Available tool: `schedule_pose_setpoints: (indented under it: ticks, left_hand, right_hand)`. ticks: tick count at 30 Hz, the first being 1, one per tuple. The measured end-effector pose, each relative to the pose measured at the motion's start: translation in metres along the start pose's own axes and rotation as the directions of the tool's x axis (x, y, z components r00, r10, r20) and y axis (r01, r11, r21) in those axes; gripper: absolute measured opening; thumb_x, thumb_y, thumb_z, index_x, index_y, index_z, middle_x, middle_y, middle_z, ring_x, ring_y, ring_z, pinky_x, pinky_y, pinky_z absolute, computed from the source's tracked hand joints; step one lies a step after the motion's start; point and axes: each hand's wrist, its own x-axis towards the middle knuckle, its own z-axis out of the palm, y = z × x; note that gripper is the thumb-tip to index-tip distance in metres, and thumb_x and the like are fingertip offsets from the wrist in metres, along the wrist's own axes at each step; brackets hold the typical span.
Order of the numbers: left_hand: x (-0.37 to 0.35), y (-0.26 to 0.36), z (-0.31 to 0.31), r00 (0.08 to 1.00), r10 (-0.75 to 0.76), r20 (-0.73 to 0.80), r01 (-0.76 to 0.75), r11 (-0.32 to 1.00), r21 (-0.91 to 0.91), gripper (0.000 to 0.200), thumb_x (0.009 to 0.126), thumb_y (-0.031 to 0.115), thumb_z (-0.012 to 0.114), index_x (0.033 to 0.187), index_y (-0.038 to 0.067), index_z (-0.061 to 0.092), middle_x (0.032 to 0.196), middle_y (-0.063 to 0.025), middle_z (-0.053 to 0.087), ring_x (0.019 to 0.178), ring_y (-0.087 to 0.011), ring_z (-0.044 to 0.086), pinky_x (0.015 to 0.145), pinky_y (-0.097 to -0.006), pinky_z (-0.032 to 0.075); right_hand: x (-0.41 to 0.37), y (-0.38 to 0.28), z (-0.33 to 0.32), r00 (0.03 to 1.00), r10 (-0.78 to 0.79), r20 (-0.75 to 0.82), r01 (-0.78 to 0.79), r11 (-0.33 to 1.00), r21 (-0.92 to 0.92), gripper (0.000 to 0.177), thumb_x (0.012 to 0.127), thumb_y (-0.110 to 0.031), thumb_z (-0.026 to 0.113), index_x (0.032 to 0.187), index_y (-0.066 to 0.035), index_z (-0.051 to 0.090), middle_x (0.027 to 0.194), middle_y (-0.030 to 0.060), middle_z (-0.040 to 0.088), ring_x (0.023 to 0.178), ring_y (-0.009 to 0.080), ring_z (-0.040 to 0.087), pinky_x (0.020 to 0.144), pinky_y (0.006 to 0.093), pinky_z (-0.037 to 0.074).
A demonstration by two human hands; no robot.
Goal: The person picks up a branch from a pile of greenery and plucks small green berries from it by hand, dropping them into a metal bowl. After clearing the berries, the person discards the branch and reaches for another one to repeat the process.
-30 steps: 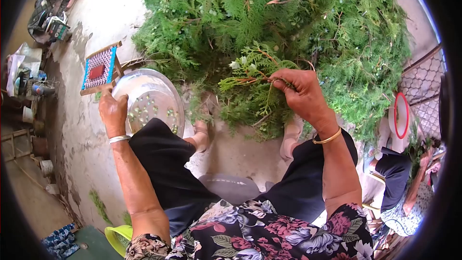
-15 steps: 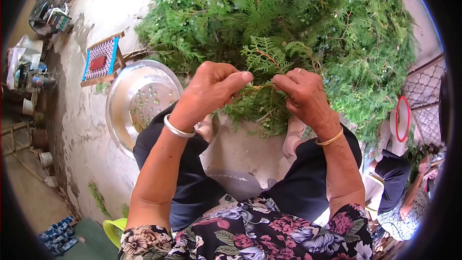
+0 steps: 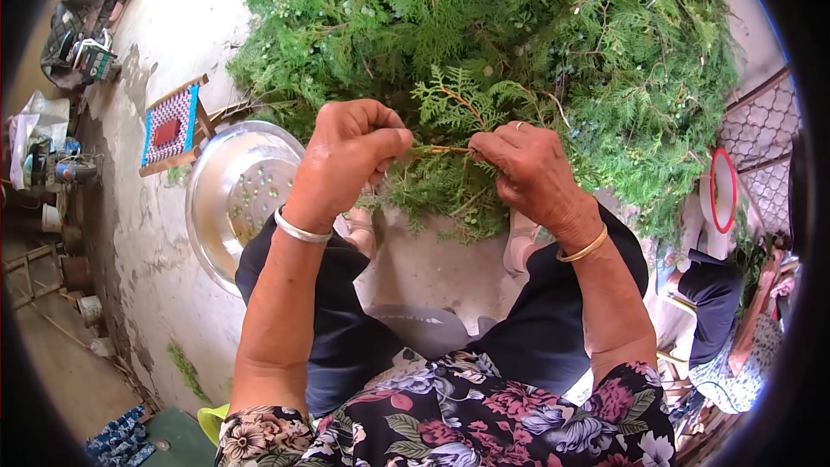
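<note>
My left hand (image 3: pixel 350 156), with a silver bangle at its wrist, is closed in a pinch at the left end of a thin cypress sprig (image 3: pixel 445 150). Exactly what lies between its thumb and finger is partly hidden. My right hand (image 3: pixel 532 173), wearing a ring and a gold bangle, grips the same sprig, its flat green leaves fanning up beside the fingers. Just beyond both hands rises a large heap of cypress branches (image 3: pixel 484 26), dotted with pale bluish cones. By my left knee stands a wide metal basin (image 3: pixel 206 207) with several small green cones inside.
A low folding stool (image 3: pixel 169 127) with a woven seat stands beyond the basin. At right are a red-rimmed round object (image 3: pixel 716 190), a mesh panel (image 3: pixel 761 147) and another seated person (image 3: pixel 718 311), partly visible. Pots and household items line the left wall.
The gap between my hands has widened, my left hand moving leftward, and more of the sprig shows between them. The whole view has shifted slightly.
</note>
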Motion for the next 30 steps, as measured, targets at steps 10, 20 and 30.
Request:
schedule_pose_setpoints:
  ticks: [10, 20, 30]
  left_hand:
    - [0.005, -0.025, -0.065, 0.81, 0.016, -0.586, -0.236, 0.924, -0.301, 0.014, 0.083, 0.006, 0.061, 0.091, -0.005, 0.062, 0.07, -0.0079, 0.06, 0.05, -0.0085, 0.048, 0.041, -0.0212, 0.038]
    - [-0.124, -0.086, -0.21, 0.502, 0.018, -0.865, 0.016, 0.999, 0.031, 0.022, 0.085, 0.019, 0.065, 0.083, -0.002, 0.058, 0.071, -0.0085, 0.059, 0.056, -0.0127, 0.054, 0.044, -0.0249, 0.041]
    - [-0.162, -0.029, -0.055, 0.608, 0.315, -0.729, 0.108, 0.876, 0.469, 0.038, 0.075, 0.01, 0.071, 0.108, -0.005, 0.06, 0.098, -0.015, 0.065, 0.086, -0.0192, 0.062, 0.075, -0.0335, 0.051]
  right_hand:
    - [0.005, 0.01, -0.017, 0.858, 0.473, -0.2, -0.215, 0.685, 0.696, 0.015, 0.089, -0.016, 0.059, 0.097, -0.004, 0.062, 0.083, 0.0072, 0.065, 0.061, 0.0188, 0.056, 0.055, 0.0333, 0.044]
    - [-0.018, 0.034, -0.024, 0.916, 0.314, 0.248, 0.02, -0.655, 0.755, 0.033, 0.094, -0.035, 0.053, 0.092, -0.003, 0.056, 0.069, 0.0092, 0.058, 0.056, 0.0186, 0.048, 0.051, 0.0303, 0.037]
    - [-0.019, 0.013, -0.021, 0.784, 0.527, 0.328, -0.028, -0.498, 0.867, 0.037, 0.094, -0.024, 0.055, 0.112, 0.008, 0.052, 0.101, 0.0223, 0.062, 0.089, 0.0313, 0.064, 0.079, 0.0411, 0.055]
